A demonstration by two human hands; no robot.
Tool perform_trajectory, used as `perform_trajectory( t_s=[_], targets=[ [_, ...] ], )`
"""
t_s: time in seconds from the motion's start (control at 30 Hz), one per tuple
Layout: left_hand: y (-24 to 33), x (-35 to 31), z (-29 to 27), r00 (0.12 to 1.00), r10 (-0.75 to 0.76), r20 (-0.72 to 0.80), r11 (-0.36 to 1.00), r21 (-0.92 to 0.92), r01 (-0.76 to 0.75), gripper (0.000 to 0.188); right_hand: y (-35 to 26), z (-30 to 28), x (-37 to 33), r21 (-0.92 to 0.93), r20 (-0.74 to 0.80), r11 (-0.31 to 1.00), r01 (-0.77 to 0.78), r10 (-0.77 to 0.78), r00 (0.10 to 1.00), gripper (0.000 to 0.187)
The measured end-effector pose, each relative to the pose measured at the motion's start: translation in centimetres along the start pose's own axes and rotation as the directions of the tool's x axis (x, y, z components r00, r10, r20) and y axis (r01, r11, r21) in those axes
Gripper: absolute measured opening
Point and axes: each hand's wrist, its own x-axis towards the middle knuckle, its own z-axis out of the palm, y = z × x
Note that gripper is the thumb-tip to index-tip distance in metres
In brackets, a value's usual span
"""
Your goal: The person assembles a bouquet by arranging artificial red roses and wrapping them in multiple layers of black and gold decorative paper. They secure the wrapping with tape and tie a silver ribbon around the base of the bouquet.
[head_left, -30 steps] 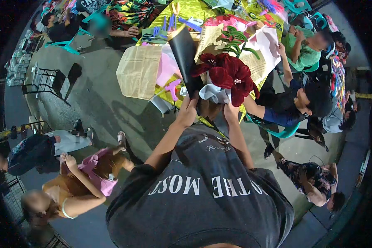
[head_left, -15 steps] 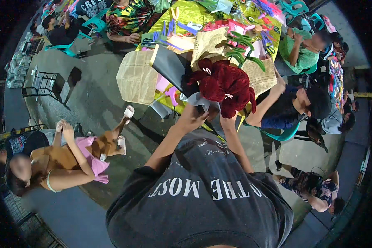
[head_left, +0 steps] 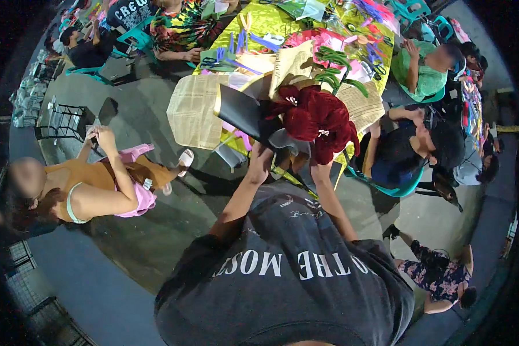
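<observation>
Before my chest is a bouquet of dark red fuzzy flowers [head_left: 320, 121] with white stamens. Green fuzzy leaves [head_left: 337, 72] rise beyond the blooms. Printed newspaper-style wrapping [head_left: 196, 109] fans out on both sides, and a black wrapping sheet [head_left: 245, 115] stands at the left of the flowers. My left hand [head_left: 260, 164] is closed on the lower edge of the black sheet, its fingertips partly hidden. Close under the blooms, my right hand [head_left: 322, 171] grips the bouquet's base; the flowers cover most of its fingers.
A table with a yellow cover [head_left: 228, 40] carries scissors [head_left: 275, 39], purple and pink strips and paper scraps. People sit around it on teal chairs [head_left: 395, 183]. Someone in brown [head_left: 98, 190] stands at my left. A black metal rack [head_left: 63, 122] is on the floor.
My left hand has shifted left and up from the bouquet's base onto the black sheet. The black sheet has swung lower toward the flowers. The seated person at right has drawn an arm back from the wrapping.
</observation>
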Motion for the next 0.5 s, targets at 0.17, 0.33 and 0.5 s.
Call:
perform_trajectory(
  t_s=[0.17,0.33,0.5],
  targets=[
    [-2.2,-0.6,-2.3,0.999,0.015,-0.028,0.897,0.441,-0.001,0.040,-1.2,0.2,-0.4,-0.059,0.168,0.998,0.029,-0.019,0.986,0.052],
    [-1.2,0.1,-3.4,0.996,0.010,0.085,0.766,0.640,-0.063,0.037,2.3,-1.4,-1.2,-0.226,0.327,0.961,0.161,-0.080,0.942,0.053],
    [-1.0,0.5,-5.4,0.941,0.053,0.335,0.350,0.876,-0.332,0.035,0.9,-0.1,-1.7,-0.125,0.208,0.986,-0.111,0.135,0.969,0.043]
  ],
)
